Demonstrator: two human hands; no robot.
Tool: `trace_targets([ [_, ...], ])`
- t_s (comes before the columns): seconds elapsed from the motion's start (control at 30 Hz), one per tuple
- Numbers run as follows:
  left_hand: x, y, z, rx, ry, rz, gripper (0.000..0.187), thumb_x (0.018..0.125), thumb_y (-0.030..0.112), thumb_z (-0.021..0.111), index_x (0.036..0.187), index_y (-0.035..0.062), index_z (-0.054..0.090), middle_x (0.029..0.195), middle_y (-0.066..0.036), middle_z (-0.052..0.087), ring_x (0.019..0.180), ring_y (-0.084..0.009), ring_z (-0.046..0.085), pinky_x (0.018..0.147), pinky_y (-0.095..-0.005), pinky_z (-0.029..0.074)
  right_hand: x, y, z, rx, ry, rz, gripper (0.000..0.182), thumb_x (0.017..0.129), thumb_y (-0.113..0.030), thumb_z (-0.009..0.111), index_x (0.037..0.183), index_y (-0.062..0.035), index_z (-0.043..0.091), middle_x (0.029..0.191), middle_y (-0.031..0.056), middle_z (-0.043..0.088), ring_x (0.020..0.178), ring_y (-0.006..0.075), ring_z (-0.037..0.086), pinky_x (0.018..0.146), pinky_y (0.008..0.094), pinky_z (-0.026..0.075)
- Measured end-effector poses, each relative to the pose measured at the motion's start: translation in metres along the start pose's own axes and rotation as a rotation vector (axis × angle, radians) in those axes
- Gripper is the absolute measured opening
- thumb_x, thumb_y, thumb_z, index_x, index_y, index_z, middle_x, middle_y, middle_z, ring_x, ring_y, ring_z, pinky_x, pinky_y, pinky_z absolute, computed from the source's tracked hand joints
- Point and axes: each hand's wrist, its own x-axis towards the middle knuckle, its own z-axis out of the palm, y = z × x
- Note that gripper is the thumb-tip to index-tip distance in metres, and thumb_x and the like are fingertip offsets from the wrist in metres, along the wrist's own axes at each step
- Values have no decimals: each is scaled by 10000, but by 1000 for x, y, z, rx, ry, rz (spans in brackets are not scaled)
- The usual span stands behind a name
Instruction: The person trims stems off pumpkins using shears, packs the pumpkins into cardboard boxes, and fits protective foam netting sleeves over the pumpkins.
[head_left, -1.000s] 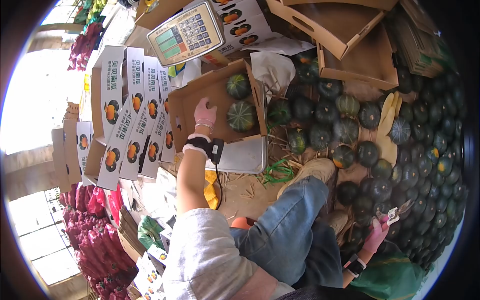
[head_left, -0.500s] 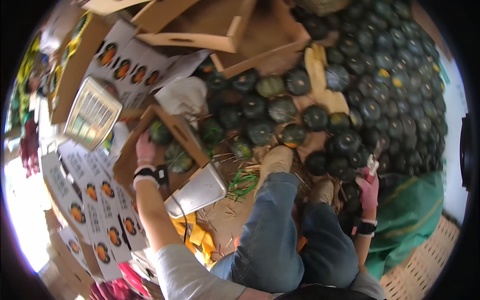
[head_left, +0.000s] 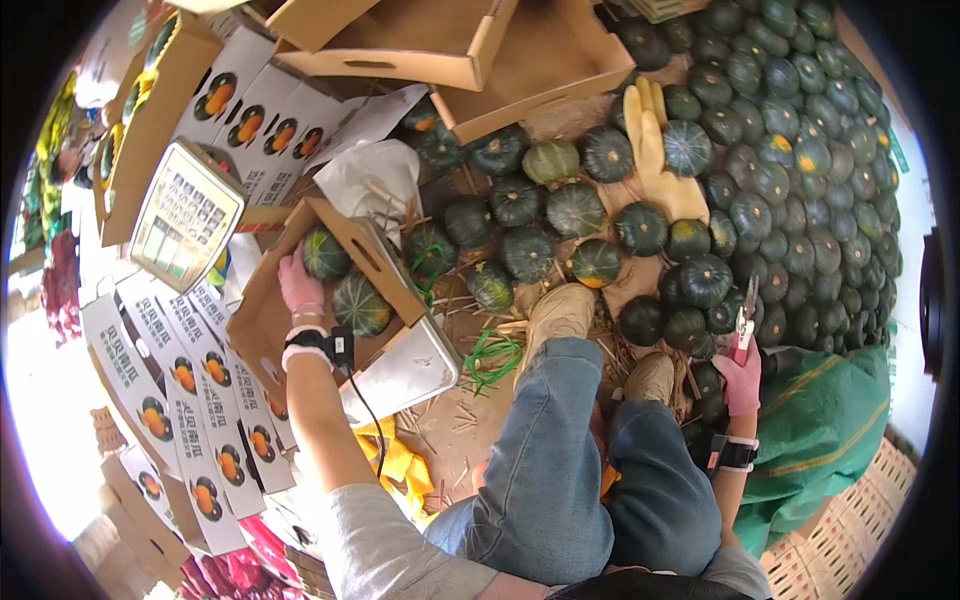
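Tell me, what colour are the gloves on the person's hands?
Pink, on both the left hand and the right hand; the head view shows them.

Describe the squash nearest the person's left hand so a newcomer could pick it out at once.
Find the open cardboard box on the metal scale tray, below the keypad display. Two green squashes lie inside; the one meant is the upper one, right beside the pink-gloved left hand. Its neighbour lies lower, nearer the tray.
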Motion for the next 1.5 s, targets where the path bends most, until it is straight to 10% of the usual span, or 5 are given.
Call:
trace_targets([
  [0.27, -6, -6, 2, 28, -25, -189, 327, 741, 80, 589, 1053, 150, 655, 1092, -104, 551, 1052, -328, 497, 900, -408, 436, 5, 19, -1, 55, -35, -4, 436, 651, 23, 636, 1069, -13, 519, 950, 30, 556, 868, 135, 529, 805, 270, 434],
  [0.4, 9, -6, 2, -471, -46, -408, 337, 768, 51, 573, 1071, 181, 645, 1114, -93, 568, 1062, -289, 524, 888, -407, 439, 8, 19, -3, 12, -68, -10, 457, 653, 28, 640, 1088, -14, 508, 962, 33, 552, 892, 139, 537, 825, 271, 435],
  [0.63, 11, -8, 5, -171, -52, -160, 438, 772, 46, 494, 1155, 228, 605, 1136, -136, 561, 1081, -348, 506, 929, -425, 418, 8, 21, -6, -4, -74, -16, 463, 653, 15, 652, 1090, -9, 501, 974, 35, 565, 900, 144, 553, 824, 278, 447],
  [0.8, 9, -8, 3, -273, -59, -134, 369, 748, 71, 510, 1101, 15, 602, 1053, -176, 638, 1023, -309, 588, 928, -350, 426, 5, 6, 12, -134, -70, -34, 419, 631, -64, 690, 1018, -22, 536, 898, 18, 561, 806, 117, 520, 744, 263, 445],
  [1.5, -26, -5, -11, -178, -9, -334, 360, 764, 116, 615, 1062, -58, 511, 1080, -237, 557, 910, -372, 577, 850, -402, 436, 3, 20, 7, -281, -31, -44, 442, 596, -182, 718, 949, -8, 516, 821, 64, 549, 769, 171, 512, 744, 304, 438],
])
